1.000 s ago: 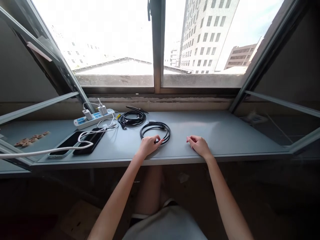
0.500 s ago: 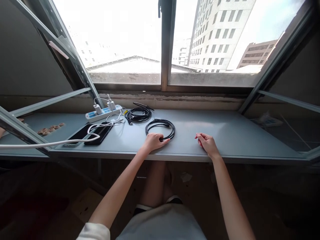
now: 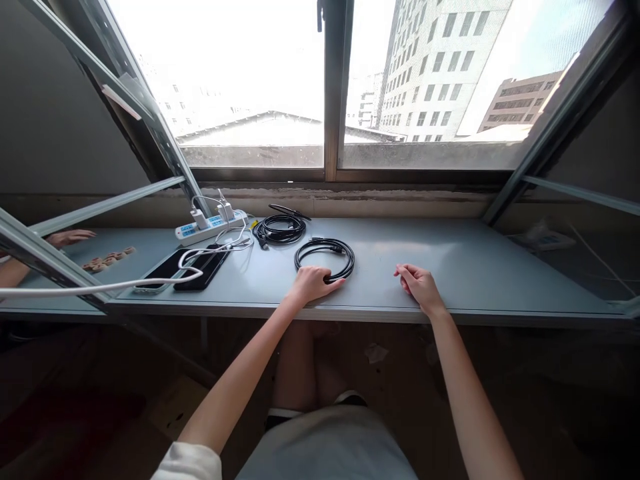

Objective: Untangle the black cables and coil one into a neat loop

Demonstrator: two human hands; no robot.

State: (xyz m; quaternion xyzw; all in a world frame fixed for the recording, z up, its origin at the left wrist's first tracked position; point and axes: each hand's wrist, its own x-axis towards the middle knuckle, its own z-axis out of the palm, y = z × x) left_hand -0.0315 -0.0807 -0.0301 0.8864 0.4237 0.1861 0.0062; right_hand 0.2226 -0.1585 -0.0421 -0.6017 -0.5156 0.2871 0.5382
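Note:
A coiled black cable (image 3: 349, 252) lies in a ring on the grey-blue table (image 3: 380, 293). My left hand (image 3: 313, 285) rests at the near edge of this ring, with its fingers curled round the coil and the thumb pointing right. My right hand (image 3: 416, 283) is over the table to the right of the coil, its fingers curled together and touching no object that shows. Behind and left of the ring lies a second black cable coil (image 3: 280, 230), with a loose end on top.
Left of the coils are a white power strip (image 3: 200, 230) with plugs and white cables, and two dark phones (image 3: 205, 270). Small brown pieces (image 3: 109, 259) lie farther left, near another person's hand (image 3: 73, 237). Metal frame bars slope at both sides.
The other person's hand has come further into view at the far left. The whole view has shifted slightly; my two hands keep the same pose beside the coil.

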